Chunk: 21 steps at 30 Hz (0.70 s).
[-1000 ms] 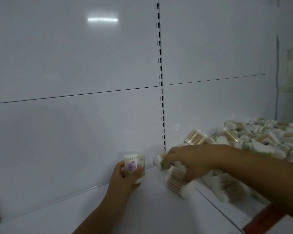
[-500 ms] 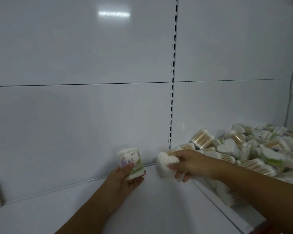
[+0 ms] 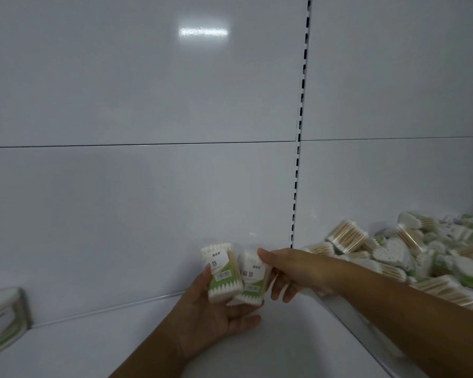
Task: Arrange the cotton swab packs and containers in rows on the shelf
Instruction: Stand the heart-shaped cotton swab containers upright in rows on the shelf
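One pack gripped by left hand; second pack, just beside, pinched by right hand.

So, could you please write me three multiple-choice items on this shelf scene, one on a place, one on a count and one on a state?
1. Where does the pile of packs lie?
A. right of the slotted post
B. at the far left edge
C. on the floor

2. How many packs do the left hand and the right hand hold together?
A. one
B. two
C. four

3. What is the right hand doing?
A. resting flat
B. pinching a pack
C. hanging empty

Answers:
1 A: the heap lies past the post, on the right.
2 B: the left pack and the right pack, one per hand.
3 B: its thumb sits on the pack's top and its fingers curl at the side.
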Available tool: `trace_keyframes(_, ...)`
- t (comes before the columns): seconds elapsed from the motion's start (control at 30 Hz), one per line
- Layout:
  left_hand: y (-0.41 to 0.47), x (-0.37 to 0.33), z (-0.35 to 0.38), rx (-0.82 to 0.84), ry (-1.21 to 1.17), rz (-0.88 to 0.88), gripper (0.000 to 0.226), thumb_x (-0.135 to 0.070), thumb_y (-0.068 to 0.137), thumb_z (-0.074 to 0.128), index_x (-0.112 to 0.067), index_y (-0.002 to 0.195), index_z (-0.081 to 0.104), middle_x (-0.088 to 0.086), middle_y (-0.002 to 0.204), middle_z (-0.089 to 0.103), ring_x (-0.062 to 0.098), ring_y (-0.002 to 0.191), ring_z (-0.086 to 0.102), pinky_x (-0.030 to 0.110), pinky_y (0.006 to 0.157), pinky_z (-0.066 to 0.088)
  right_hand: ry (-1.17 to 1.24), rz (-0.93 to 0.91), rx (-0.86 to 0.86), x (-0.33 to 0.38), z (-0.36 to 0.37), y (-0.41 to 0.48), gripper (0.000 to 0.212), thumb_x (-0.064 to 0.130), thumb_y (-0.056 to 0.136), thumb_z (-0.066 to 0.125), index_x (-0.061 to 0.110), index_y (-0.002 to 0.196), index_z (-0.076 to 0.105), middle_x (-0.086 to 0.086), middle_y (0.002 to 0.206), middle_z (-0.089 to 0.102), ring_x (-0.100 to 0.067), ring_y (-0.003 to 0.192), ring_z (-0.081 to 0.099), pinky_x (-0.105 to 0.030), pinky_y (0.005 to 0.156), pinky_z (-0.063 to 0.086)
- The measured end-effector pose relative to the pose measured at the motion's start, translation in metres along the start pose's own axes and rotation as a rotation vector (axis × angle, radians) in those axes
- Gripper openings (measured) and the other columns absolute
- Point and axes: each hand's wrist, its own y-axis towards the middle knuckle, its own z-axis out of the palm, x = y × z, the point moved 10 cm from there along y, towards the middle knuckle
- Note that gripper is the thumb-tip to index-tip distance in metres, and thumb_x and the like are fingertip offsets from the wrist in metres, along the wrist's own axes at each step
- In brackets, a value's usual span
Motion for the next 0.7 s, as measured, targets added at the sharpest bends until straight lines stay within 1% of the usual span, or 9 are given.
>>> trace_keyframes(0.07, 0.0, -0.006, 0.002, 0.009, -0.055, 0.031, 0.084, -0.033, 0.038, 0.098, 0.0, 0.111, 0.071, 0.03, 0.128, 0.056, 0.048, 0.108, 0.059, 0.058, 0.08, 0.054, -0.117, -0.035, -0.02, 0.008, 0.001, 0.001, 0.066, 0.075, 0.071, 0.04, 0.02, 0.096, 0.065, -0.003, 0.085, 0.067, -0.016, 0.069, 0.064, -0.029, 0.063, 0.054)
trace_keyframes(0.13, 0.0, -0.019, 0.002, 0.017, -0.142, 0.108, 0.077, -0.03, 0.036, 0.098, -0.002, 0.103, 0.074, 0.026, 0.127, 0.058, 0.042, 0.111, 0.056, 0.054, 0.08, 0.055, -0.154, -0.109, -0.038, 0.021, 0.004, 0.003, 0.054, 0.072, 0.076, 0.038, 0.03, 0.095, 0.064, 0.002, 0.086, 0.067, -0.012, 0.071, 0.064, -0.026, 0.062, 0.053)
trace_keyframes(0.23, -0.001, -0.032, 0.0, 0.028, -0.207, 0.171, 0.071, -0.03, 0.035, 0.098, -0.006, 0.099, 0.076, 0.021, 0.121, 0.064, 0.039, 0.106, 0.063, 0.053, 0.078, 0.057, -0.154, -0.288, -0.157, 0.043, -0.013, -0.001, 0.017, 0.046, 0.094, 0.049, 0.041, 0.107, 0.059, 0.009, 0.09, 0.068, -0.002, 0.076, 0.065, -0.019, 0.064, 0.051)
trace_keyframes(0.27, -0.001, -0.033, -0.003, 0.023, -0.214, 0.179, 0.07, -0.029, 0.035, 0.098, -0.007, 0.098, 0.076, 0.019, 0.121, 0.065, 0.039, 0.106, 0.064, 0.053, 0.08, 0.056, -0.227, -0.347, -0.265, 0.048, -0.03, -0.006, 0.016, 0.035, 0.095, 0.054, 0.039, 0.11, 0.059, 0.012, 0.091, 0.067, 0.003, 0.078, 0.064, -0.015, 0.067, 0.049)
trace_keyframes(0.37, -0.002, -0.035, -0.005, 0.013, -0.212, 0.188, 0.071, -0.03, 0.034, 0.098, -0.009, 0.098, 0.077, 0.016, 0.124, 0.064, 0.038, 0.111, 0.06, 0.052, 0.085, 0.053, -0.572, -0.316, -0.501, 0.042, -0.077, -0.017, 0.021, 0.016, 0.089, 0.065, 0.026, 0.108, 0.066, 0.007, 0.105, 0.069, -0.001, 0.091, 0.064, -0.011, 0.077, 0.046)
trace_keyframes(0.43, -0.001, -0.034, -0.003, 0.018, -0.219, 0.183, 0.07, -0.03, 0.034, 0.098, -0.01, 0.098, 0.077, 0.015, 0.122, 0.065, 0.038, 0.109, 0.062, 0.053, 0.083, 0.055, -0.883, -0.152, -0.437, 0.018, -0.086, -0.009, 0.034, 0.016, 0.083, 0.071, 0.023, 0.116, 0.066, 0.006, 0.116, 0.066, -0.009, 0.105, 0.06, -0.024, 0.091, 0.047)
trace_keyframes(0.5, -0.001, -0.031, 0.004, 0.057, -0.201, 0.17, 0.068, -0.029, 0.038, 0.098, -0.01, 0.099, 0.076, 0.014, 0.119, 0.067, 0.037, 0.107, 0.064, 0.053, 0.08, 0.056, -1.037, -0.049, -0.355, -0.004, -0.083, 0.001, 0.053, 0.019, 0.073, 0.074, 0.029, 0.124, 0.061, 0.008, 0.12, 0.063, -0.012, 0.112, 0.057, -0.029, 0.095, 0.045)
trace_keyframes(0.63, -0.006, -0.029, 0.023, 0.093, -0.158, 0.142, 0.066, -0.027, 0.039, 0.098, -0.005, 0.097, 0.076, 0.019, 0.115, 0.067, 0.039, 0.105, 0.064, 0.053, 0.082, 0.056, -1.225, -0.158, -0.336, -0.003, -0.063, 0.018, 0.055, 0.029, 0.078, 0.065, 0.032, 0.131, 0.051, 0.003, 0.123, 0.055, -0.018, 0.115, 0.052, -0.03, 0.092, 0.042)
trace_keyframes(0.7, -0.01, -0.037, 0.035, 0.114, -0.158, 0.165, 0.064, -0.026, 0.042, 0.097, -0.004, 0.098, 0.075, 0.019, 0.116, 0.067, 0.039, 0.106, 0.065, 0.052, 0.082, 0.056, -1.306, -0.193, -0.327, 0.003, -0.056, 0.023, 0.05, 0.03, 0.078, 0.065, 0.03, 0.127, 0.054, 0.003, 0.12, 0.055, -0.019, 0.113, 0.052, -0.03, 0.091, 0.041)
